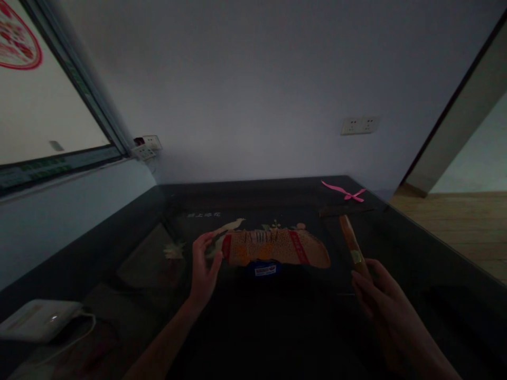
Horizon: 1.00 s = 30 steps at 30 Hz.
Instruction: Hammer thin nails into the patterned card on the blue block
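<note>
A tan, patterned, flat piece with red bands [277, 247] lies across the middle of the dark table. At its near edge sits a dark blue object with a white label [265, 270]. My left hand [206, 264] is at the left end of the patterned piece, thumb and fingers apart; whether it touches the piece is hard to tell. On the right, my right hand [376, 290] is closed around a long brown stick-like object [351, 240] with a pale band, its far end pointing up and away.
A pink ribbon [346, 193] lies near the table's far right corner. At the left front is a white box-like device [39, 320] with a cable. Wall sockets [359, 125] are on the wall behind the dark table [253, 189], and a window is at the left.
</note>
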{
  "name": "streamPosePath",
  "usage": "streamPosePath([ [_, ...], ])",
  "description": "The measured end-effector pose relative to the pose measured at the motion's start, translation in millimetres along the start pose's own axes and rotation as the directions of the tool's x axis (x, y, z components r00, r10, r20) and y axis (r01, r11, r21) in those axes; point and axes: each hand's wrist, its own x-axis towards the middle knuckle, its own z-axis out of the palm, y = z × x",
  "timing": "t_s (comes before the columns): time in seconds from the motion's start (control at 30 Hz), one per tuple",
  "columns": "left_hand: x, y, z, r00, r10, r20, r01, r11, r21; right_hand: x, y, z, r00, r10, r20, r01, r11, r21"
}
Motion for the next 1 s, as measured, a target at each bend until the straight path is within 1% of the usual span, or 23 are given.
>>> streamPosePath([
  [0.07,-11.7,-12.0,2.8,0.999,-0.036,0.004,0.036,0.996,-0.076,-0.4,-0.4,0.9,0.999,-0.049,0.008,0.048,0.999,0.021],
  [0.13,-17.5,-22.5,6.0,0.997,-0.073,0.028,0.076,0.987,-0.138,-1.0,-1.4,1.2,0.996,-0.094,-0.007,0.095,0.995,0.017],
  [0.2,-20.1,-30.2,9.7,0.988,-0.131,0.086,0.146,0.97,-0.195,-0.9,-1.6,0.6,0.991,-0.124,-0.044,0.123,0.992,-0.035],
  [0.23,-21.2,-33.0,11.7,0.978,-0.164,0.131,0.19,0.957,-0.22,-0.5,-1.3,0.1,0.989,-0.136,-0.058,0.132,0.989,-0.068],
  [0.3,-24.4,-37.1,16.4,0.944,-0.225,0.241,0.286,0.923,-0.258,0.8,-0.5,-1.2,0.987,-0.149,-0.069,0.139,0.982,-0.128],
  [0.37,-29.2,-40.3,21.7,0.899,-0.278,0.339,0.374,0.889,-0.264,2.3,0.2,-2.3,0.988,-0.138,-0.065,0.125,0.976,-0.18],
  [0.43,-34.2,-42.7,27.0,0.852,-0.337,0.4,0.448,0.866,-0.225,3.9,0.6,-3.3,0.99,-0.115,-0.081,0.095,0.972,-0.217],
  [0.5,-37.5,-43.3,31.4,0.816,-0.386,0.429,0.488,0.859,-0.155,5.3,0.9,-4.3,0.989,-0.108,-0.104,0.081,0.969,-0.233],
  [0.57,-37.7,-41.4,34.5,0.797,-0.407,0.447,0.492,0.867,-0.087,6.2,1.3,-5.1,0.987,-0.113,-0.115,0.083,0.968,-0.238],
  [0.67,-32.5,-33.8,36.7,0.778,-0.379,0.5,0.451,0.892,-0.025,5.5,1.1,-6.0,0.988,-0.116,-0.107,0.088,0.968,-0.235],
  [0.73,-27.1,-27.2,37.1,0.757,-0.362,0.544,0.424,0.906,0.012,3.4,-1.0,-7.3,0.988,-0.121,-0.092,0.099,0.971,-0.216],
  [0.8,-21.7,-21.0,37.3,0.73,-0.371,0.574,0.411,0.909,0.066,0.3,-4.8,-11.2,0.984,-0.16,-0.076,0.14,0.967,-0.211],
  [0.87,-17.2,-16.7,37.6,0.713,-0.385,0.586,0.403,0.909,0.108,-3.5,-9.2,-19.0,0.975,-0.218,-0.052,0.199,0.948,-0.248],
  [0.93,-13.9,-15.1,38.9,0.717,-0.382,0.583,0.389,0.913,0.12,-8.1,-12.1,-30.3,0.965,-0.259,-0.034,0.233,0.911,-0.34],
  [1.0,-11.6,-16.0,42.4,0.732,-0.364,0.576,0.372,0.922,0.11,-14.4,-12.1,-42.8,0.961,-0.272,-0.043,0.225,0.866,-0.446],
])
